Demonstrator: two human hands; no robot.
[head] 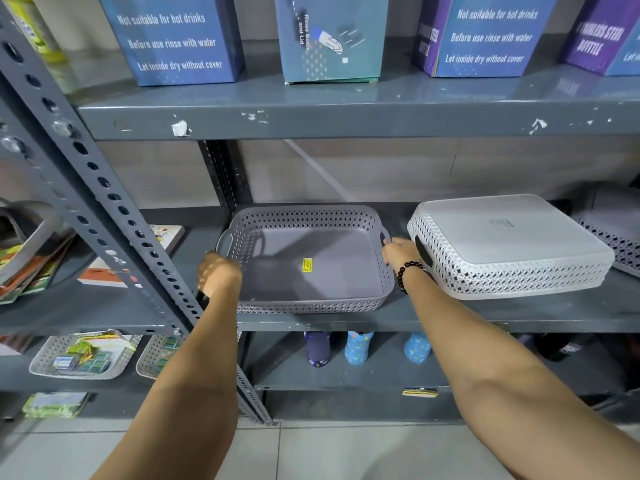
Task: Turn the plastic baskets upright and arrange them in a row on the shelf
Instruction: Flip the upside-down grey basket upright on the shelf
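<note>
1. Head view: I see the grey basket [308, 261] standing upright on the middle shelf [485, 315] of the grey metal rack, its open mouth facing up, near the front edge.
2. Inside the grey basket there is only a small yellow sticker [307, 265] on its floor; nothing else lies in it.
3. My left hand [219, 273] is closed round the basket's left rim at the handle, fingers curled over the edge.
4. My right hand [398, 252] grips the right handle of the same basket; a black bead bracelet [407, 275] sits on that wrist.
5. Just beside it on the right lies the white basket [509, 247], upside down, its flat bottom facing up and its woven wall resting on the shelf. My right wrist is close against its left end.
6. At the far right edge a second grey basket [613, 233] shows partly; it looks overturned as well, and I cannot tell whether it touches the white one.
7. On the shelf above stand blue bottle boxes [173, 39] and purple ones in a row.
8. On the shelf below, patterned blue bottles [358, 348] stand under the grey basket.
9. In the left bay, low down, a white lattice basket [83, 358] holds small packets and cards; books [104, 271] lie on the shelf above it.
</note>
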